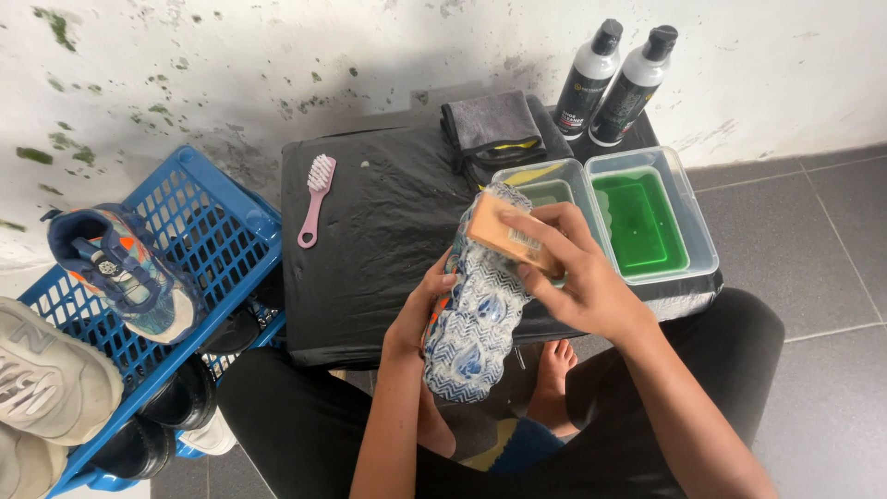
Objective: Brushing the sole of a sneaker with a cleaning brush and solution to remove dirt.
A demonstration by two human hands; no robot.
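Observation:
My left hand (pixel 420 312) grips a sneaker (pixel 476 319) from its left side, sole turned up, showing a white and blue zigzag tread. My right hand (pixel 577 273) presses a wooden-backed brush (pixel 506 233) against the toe end of that sole. The shoe hangs over the front edge of a low table covered in black plastic (pixel 383 231).
On the table lie a pink brush (pixel 316 197), a folded grey cloth (pixel 492 129), two clear tubs, one with green liquid (pixel 644 222), and two black-and-white bottles (pixel 614 79). A blue plastic rack (pixel 199 226) at left carries a matching sneaker (pixel 125 271) and other shoes. Grey tiled floor lies to the right.

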